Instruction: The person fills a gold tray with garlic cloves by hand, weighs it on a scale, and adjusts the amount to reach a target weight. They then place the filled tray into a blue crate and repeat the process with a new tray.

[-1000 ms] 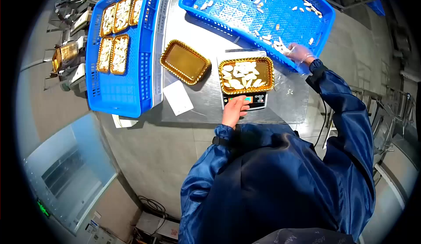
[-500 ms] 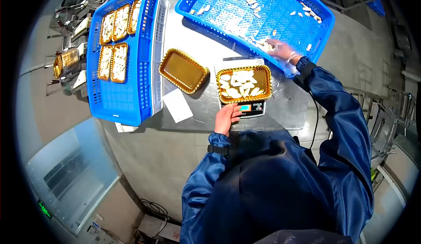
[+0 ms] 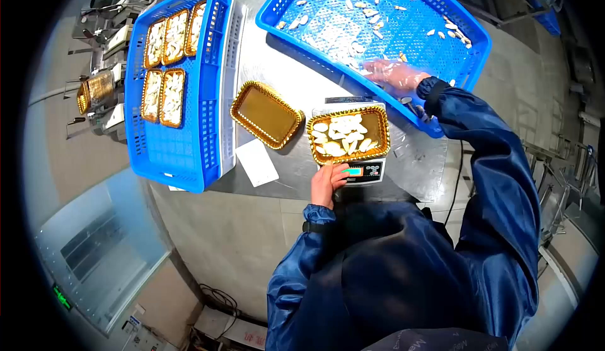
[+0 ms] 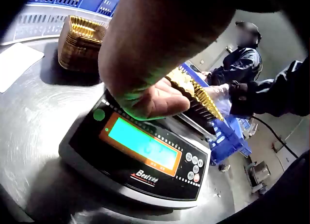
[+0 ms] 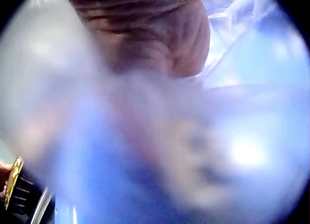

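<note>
In the head view my left hand is at the near rim of a gold ridged tray, its fingers bent loosely over the front of a digital scale. The tray sits on the scale and holds pale oval slices. In the left wrist view the bent fingers hang just above the scale's lit display. My right hand, in a clear plastic glove, reaches into a large blue basket with scattered pale slices. Motion blurs its fingers; I cannot tell whether they hold slices.
Left of the scale stand nested gold trays, the top one bare inside, and a white card. Farther left, a blue crate holds several filled gold trays. Another person stands beyond the table in the left wrist view.
My right hand has moved left inside the blue basket, away from its near right wall. My left hand has shifted from the scale's front up to the tray's near rim.
</note>
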Tool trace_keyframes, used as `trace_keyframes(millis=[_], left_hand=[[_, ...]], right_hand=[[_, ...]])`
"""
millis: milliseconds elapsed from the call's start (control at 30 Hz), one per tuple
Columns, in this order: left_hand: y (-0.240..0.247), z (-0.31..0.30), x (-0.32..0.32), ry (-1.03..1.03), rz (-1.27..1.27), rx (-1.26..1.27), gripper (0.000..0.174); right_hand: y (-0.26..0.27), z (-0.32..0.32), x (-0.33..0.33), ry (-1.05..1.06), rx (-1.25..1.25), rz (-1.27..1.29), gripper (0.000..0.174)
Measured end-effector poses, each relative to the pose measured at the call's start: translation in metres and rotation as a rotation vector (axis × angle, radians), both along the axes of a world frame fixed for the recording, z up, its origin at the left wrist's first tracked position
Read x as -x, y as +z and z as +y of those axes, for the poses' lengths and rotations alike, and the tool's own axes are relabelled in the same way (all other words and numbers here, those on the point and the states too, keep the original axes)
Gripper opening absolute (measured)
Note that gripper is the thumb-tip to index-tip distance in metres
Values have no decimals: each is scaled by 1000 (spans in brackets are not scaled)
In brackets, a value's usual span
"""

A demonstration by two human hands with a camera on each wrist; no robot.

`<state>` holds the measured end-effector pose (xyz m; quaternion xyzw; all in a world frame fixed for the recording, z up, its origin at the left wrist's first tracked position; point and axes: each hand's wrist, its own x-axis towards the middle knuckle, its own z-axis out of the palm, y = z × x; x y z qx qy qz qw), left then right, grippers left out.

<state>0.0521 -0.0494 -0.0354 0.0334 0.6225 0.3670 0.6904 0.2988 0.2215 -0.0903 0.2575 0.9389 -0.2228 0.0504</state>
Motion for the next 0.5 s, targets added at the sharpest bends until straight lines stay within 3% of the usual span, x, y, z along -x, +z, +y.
trace_keyframes(millis=[100, 233, 300, 367, 433, 467, 500], left_hand=[[2, 1, 3, -16, 23, 18, 37], [5, -5, 12, -65, 36, 20, 35], [3, -5, 11, -104, 58, -1, 34], [10, -4, 13, -111, 68, -19, 35], [16, -6, 18, -138, 101, -29, 34], [16, -7, 20, -108, 84, -27, 33], [14, -9, 21, -93, 79, -31, 33]], right_hand=[[33, -11, -24, 81, 69, -62, 61], [26, -39, -43, -5, -20, -121, 33], [21, -47, -43, -115, 94, -101, 29], [27, -47, -34, -76, 6, -155, 28], [41, -44, -35, -493, 595, -126, 27], [28, -51, -36, -665, 445, 92, 22], [19, -46, -46, -652, 440, 84, 22]])
